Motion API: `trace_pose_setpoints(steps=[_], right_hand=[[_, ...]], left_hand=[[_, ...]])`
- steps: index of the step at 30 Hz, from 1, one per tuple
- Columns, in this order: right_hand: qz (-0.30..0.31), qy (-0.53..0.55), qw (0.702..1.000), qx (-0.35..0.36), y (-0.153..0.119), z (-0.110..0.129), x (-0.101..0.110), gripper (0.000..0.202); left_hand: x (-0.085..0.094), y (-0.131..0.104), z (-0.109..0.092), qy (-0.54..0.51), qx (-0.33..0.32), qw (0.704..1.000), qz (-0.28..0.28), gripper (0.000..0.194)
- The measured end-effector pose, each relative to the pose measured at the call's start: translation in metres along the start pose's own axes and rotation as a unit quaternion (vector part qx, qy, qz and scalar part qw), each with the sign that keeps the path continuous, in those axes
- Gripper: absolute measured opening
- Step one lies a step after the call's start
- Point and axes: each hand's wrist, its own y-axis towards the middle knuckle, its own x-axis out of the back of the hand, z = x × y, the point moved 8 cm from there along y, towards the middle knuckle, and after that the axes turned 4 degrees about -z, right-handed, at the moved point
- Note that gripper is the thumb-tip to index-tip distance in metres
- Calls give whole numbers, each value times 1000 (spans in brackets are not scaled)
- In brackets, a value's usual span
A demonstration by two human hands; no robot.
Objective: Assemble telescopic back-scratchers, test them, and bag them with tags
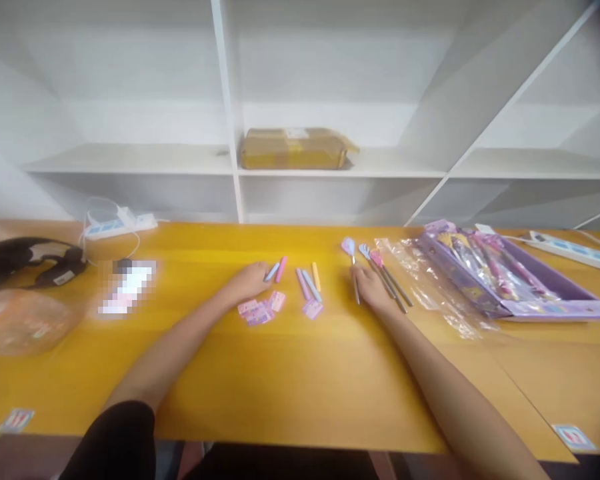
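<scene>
My left hand (251,282) is closed over the table, its fingertips pinching a short light blue tube (271,272). A pink tube (281,269) lies right beside those fingers. Below them is a small pile of pink and purple cards (259,311). Between my hands lie a purple tube (303,283), another light blue tube (311,285), a yellow tube (316,277) and a single purple card (313,308). My right hand (371,288) is closed around the thin metal rod of a back scratcher with a lilac head (349,247). Blue-headed (365,251) and pink-headed back scratchers (377,259) lie against that hand.
Clear plastic wrapping (430,287) and an open purple box (500,308) with packaged items lie right. On the left are a power strip (121,225), a black strap-like object (30,261), a blurred-out bright device and a plastic bag (25,327). A cardboard parcel (295,150) rests on the shelf.
</scene>
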Motion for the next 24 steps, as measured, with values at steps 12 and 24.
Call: trace_pose_setpoints(steps=[12,24], right_hand=[[48,296,954,-18,-31,75,-13,35],[84,376,920,-72,-96,85,-54,30]], left_hand=[[26,-71,-17,-74,-37,997,-9,36],[15,-109,-1,-104,-119,982,-99,48]])
